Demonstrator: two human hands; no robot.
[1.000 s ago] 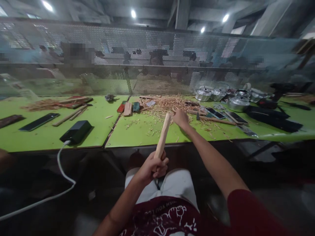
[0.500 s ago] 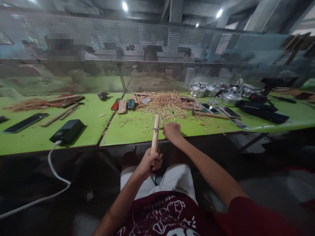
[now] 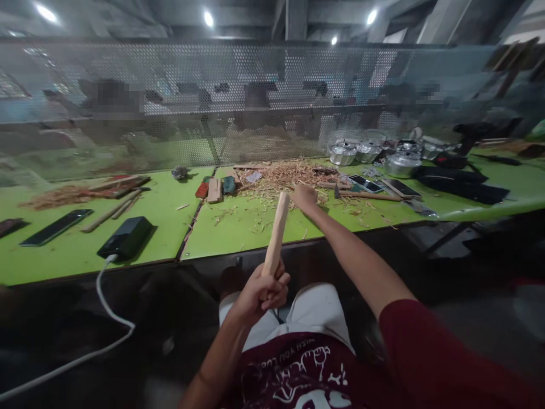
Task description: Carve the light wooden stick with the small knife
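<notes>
My left hand (image 3: 269,291) is wrapped round the lower end of a pale wooden stick (image 3: 276,233), held tilted upward in front of the table edge. My right hand (image 3: 305,196) is a fist over the table, just past the stick's upper end and apart from it. In that fist is a small knife, seen across the stick a moment ago; its blade can hardly be made out now against the wood shavings (image 3: 276,177) behind.
On the green table (image 3: 230,230) lie a hammer (image 3: 370,195), phones (image 3: 365,183), wood blocks (image 3: 214,190) and a black power bank (image 3: 126,237) with a white cable. Metal kettles (image 3: 402,163) stand back right. A perforated screen (image 3: 264,125) runs along the back.
My right hand has moved forward with the knife, off the stick and toward the shavings. The stick now leans more to the right in my left hand. The view has shifted slightly.
</notes>
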